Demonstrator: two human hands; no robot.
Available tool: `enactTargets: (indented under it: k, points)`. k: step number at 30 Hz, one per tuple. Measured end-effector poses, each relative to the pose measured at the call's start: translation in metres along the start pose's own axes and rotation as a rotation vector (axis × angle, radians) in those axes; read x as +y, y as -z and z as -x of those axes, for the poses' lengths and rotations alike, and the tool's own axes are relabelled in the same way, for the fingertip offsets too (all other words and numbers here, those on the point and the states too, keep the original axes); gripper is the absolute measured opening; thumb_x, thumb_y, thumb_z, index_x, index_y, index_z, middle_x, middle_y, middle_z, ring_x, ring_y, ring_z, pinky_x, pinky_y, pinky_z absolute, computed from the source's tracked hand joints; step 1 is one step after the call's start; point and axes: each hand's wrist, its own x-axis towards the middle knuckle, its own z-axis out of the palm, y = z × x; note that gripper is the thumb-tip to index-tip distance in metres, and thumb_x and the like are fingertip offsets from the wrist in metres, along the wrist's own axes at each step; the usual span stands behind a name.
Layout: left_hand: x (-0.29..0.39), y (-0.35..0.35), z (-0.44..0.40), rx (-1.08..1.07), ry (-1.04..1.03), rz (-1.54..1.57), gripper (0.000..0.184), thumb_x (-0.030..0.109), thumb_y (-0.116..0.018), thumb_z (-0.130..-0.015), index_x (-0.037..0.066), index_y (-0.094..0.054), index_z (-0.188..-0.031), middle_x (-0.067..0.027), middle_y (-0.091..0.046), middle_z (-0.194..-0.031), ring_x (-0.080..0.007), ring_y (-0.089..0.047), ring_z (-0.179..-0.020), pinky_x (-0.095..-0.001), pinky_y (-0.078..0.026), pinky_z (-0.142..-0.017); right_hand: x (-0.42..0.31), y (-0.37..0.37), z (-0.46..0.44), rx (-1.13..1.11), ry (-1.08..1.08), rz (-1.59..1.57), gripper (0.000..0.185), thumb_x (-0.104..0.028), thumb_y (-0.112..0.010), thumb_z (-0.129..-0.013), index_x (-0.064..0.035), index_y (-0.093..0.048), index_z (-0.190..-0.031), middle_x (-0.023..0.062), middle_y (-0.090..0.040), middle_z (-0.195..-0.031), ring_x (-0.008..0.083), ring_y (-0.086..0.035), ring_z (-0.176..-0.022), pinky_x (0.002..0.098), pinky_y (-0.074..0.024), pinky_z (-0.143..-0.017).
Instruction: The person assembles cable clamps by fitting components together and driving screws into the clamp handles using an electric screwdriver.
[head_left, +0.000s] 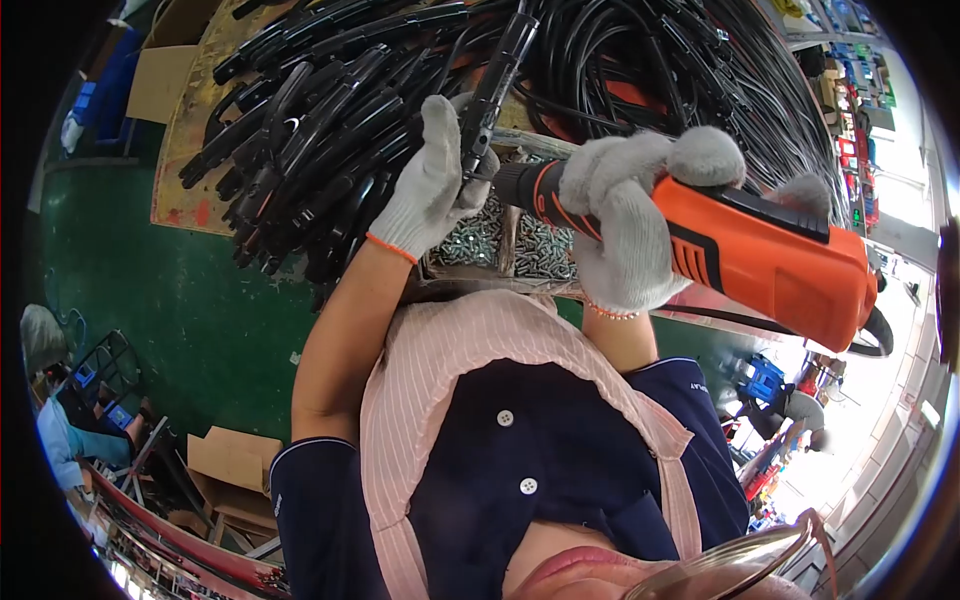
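My left hand (432, 185), in a white knit glove with an orange cuff, is closed around the lower end of a long black tool handle (498, 85). The handle stands slanted, its upper end leaning towards the top of the view. My gloved right hand (630, 215) wraps round an orange and black power screwdriver (770, 260). The screwdriver's black nose points left, at the handle's lower end by my left fingers; whether they touch is hidden. Under both hands sits a divided box (508, 240) of small silvery screws (545, 250).
Many similar black handles (320, 130) lie heaped on the worn yellow table (205, 130) at left. Coiled black cables (610, 60) cover its far right. Cardboard boxes (235, 460) stand on the green floor (150, 260). Another person (90, 430) sits at far left.
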Motion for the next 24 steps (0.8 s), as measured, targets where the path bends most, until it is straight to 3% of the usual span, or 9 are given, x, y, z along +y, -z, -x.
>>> enactTargets:
  k: [6, 9, 12, 13, 16, 17, 21, 24]
  points:
    - [0.002, 0.000, 0.001, -0.036, -0.012, 0.044, 0.095, 0.084, -0.036, -0.085, 0.014, -0.034, -0.150, -0.0030, -0.055, -0.074, -0.0070, -0.043, -0.050, -0.0212, -0.031, -0.044, -0.005, -0.001, -0.004, 0.106, -0.122, 0.074, 0.052, 0.008, -0.052, -0.082, -0.0123, -0.037, -0.127, 0.0043, -0.052, -0.078, 0.0174, -0.050, -0.061, 0.0332, -0.0482, -0.059]
    - [0.003, -0.007, 0.003, 0.006, -0.016, 0.000, 0.090, 0.082, -0.040, -0.086, 0.016, -0.036, -0.149, -0.0028, -0.057, -0.072, -0.0070, -0.043, -0.047, -0.0202, -0.031, -0.041, -0.015, 0.011, -0.011, 0.174, -0.087, -0.313, 0.047, 0.003, -0.052, -0.086, -0.0148, -0.038, -0.128, 0.0030, -0.049, -0.076, 0.0150, -0.047, -0.061, 0.0296, -0.0454, -0.058]
    - [0.005, -0.008, 0.003, -0.005, 0.002, -0.077, 0.084, 0.077, -0.034, -0.092, 0.016, -0.035, -0.149, -0.0011, -0.054, -0.076, -0.0066, -0.036, -0.046, -0.0213, -0.029, -0.042, -0.017, 0.039, -0.005, 0.253, 0.000, -0.401, 0.064, 0.005, -0.053, -0.085, -0.0250, -0.032, -0.138, 0.0054, -0.051, -0.084, 0.0139, -0.047, -0.061, 0.0297, -0.0458, -0.057]
    - [0.004, -0.003, 0.002, -0.052, 0.016, 0.042, 0.070, 0.064, -0.046, -0.097, 0.016, -0.038, -0.147, -0.0018, -0.057, -0.071, -0.0064, -0.044, -0.047, -0.0187, -0.031, -0.041, -0.015, 0.046, 0.000, 0.319, 0.009, -0.317, 0.070, 0.005, -0.053, -0.085, -0.0284, -0.031, -0.142, 0.0062, -0.052, -0.087, 0.0135, -0.047, -0.061, 0.0297, -0.0459, -0.057]
    - [0.005, -0.004, -0.002, -0.041, 0.038, 0.036, 0.060, 0.047, -0.051, -0.102, 0.014, -0.034, -0.149, -0.0019, -0.057, -0.071, -0.0057, -0.044, -0.047, -0.0186, -0.033, -0.041, -0.006, 0.051, 0.016, 0.513, -0.069, 0.068, 0.092, 0.013, -0.052, -0.083, -0.0323, -0.015, -0.154, 0.0130, -0.055, -0.104, 0.0163, -0.054, -0.063, 0.0346, -0.0499, -0.058]
    - [0.008, -0.013, 0.001, -0.011, 0.000, 0.017, 0.047, 0.036, -0.053, -0.103, 0.013, -0.038, -0.142, -0.0018, -0.053, -0.071, -0.0048, -0.037, -0.042, -0.0195, -0.028, -0.037, -0.001, 0.056, 0.022, 0.530, -0.095, 0.092, 0.093, 0.013, -0.052, -0.082, -0.0316, -0.015, -0.154, 0.0136, -0.055, -0.106, 0.0167, -0.055, -0.064, 0.0353, -0.0504, -0.058]
    - [0.013, -0.022, 0.003, 0.074, 0.005, -0.056, 0.053, 0.006, -0.059, -0.096, 0.007, -0.034, -0.142, -0.0034, -0.054, -0.073, -0.0042, -0.037, -0.040, -0.0202, -0.029, -0.036, 0.013, 0.068, 0.042, 0.561, -0.192, 0.054, 0.092, 0.015, -0.052, -0.082, -0.0290, -0.015, -0.154, 0.0125, -0.053, -0.104, 0.0170, -0.055, -0.064, 0.0382, -0.0524, -0.060]
    - [0.012, -0.021, 0.003, 0.092, 0.011, -0.117, 0.053, 0.007, -0.061, -0.095, 0.007, -0.035, -0.142, -0.0038, -0.055, -0.074, -0.0042, -0.038, -0.041, -0.0202, -0.030, -0.035, 0.016, 0.066, 0.041, 0.599, -0.137, -0.006, 0.089, 0.014, -0.053, -0.082, -0.0244, -0.016, -0.154, 0.0113, -0.054, -0.092, 0.0169, -0.054, -0.064, 0.0377, -0.0521, -0.060]
